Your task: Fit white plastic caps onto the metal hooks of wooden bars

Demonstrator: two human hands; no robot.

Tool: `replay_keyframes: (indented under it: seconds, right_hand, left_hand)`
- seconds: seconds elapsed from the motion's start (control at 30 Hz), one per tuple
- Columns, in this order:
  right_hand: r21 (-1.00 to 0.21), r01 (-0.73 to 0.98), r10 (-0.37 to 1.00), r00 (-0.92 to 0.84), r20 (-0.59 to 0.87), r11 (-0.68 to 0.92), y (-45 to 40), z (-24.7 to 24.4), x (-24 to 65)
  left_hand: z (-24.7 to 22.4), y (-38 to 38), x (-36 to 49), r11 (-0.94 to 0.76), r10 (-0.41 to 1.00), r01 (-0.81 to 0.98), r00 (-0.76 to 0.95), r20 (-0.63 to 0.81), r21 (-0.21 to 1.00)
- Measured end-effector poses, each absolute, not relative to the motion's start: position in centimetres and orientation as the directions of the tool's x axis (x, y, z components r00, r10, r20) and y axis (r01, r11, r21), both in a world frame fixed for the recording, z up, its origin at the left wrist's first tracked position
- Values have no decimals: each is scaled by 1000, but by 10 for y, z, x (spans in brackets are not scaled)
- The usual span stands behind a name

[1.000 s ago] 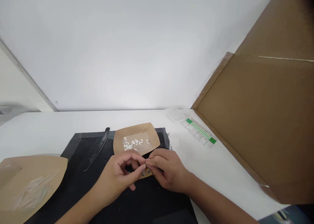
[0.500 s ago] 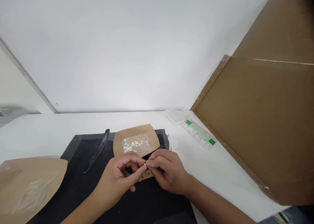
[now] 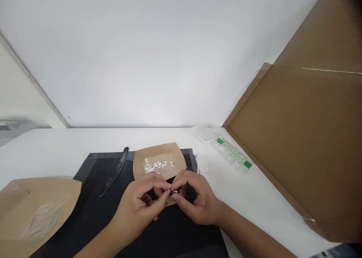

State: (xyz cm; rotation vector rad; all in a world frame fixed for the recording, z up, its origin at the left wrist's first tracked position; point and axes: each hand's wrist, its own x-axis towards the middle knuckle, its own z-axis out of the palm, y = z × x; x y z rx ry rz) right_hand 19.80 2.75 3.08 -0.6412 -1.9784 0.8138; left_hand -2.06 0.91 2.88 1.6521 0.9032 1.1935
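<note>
Right hand (image 3: 199, 198), thumb and forefinger newly parted, seemingly leaves a small silvery piece (image 3: 174, 191) pinched by the left hand (image 3: 144, 199) — paper tray (image 3: 154, 151) at twelve o'clock.

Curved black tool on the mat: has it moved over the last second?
No. The curved black tool lies in the same spot on the black mat, left of the smaller paper tray; the whole view has shifted slightly.

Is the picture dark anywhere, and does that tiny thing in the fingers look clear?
Head view: a dark, blurred patch sits at top right, over the cardboard; head view: the little piece between the left hand and right hand shows too small to make out.
</note>
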Motion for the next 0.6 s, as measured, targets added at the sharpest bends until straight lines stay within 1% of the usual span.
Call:
replay_keyframes:
  seconds: [0.07, 0.13, 0.27, 0.47, 0.6]
  right_hand:
    - [-774, 139, 722, -491, 488, 617, 28, 32, 199]
    - [-768, 166, 723, -503, 474, 618, 29, 32, 200]
    - [-692, 202, 675, -520, 524, 693, 32, 29, 202]
    - [-665, 211, 669, -482, 566, 716, 31, 29, 200]
    - [-637, 225, 654, -478, 587, 737, 31, 28, 199]
  left_hand:
    - [28, 9, -22, -375, 898, 64, 274, 346, 925]
    - [28, 10, -22, -406, 886, 61, 273, 376, 912]
    - [27, 9, -22, -403, 881, 44, 287, 375, 914]
    - [27, 7, -20, -355, 902, 61, 285, 325, 933]
    - [28, 9, -20, -378, 901, 116, 274, 336, 919]
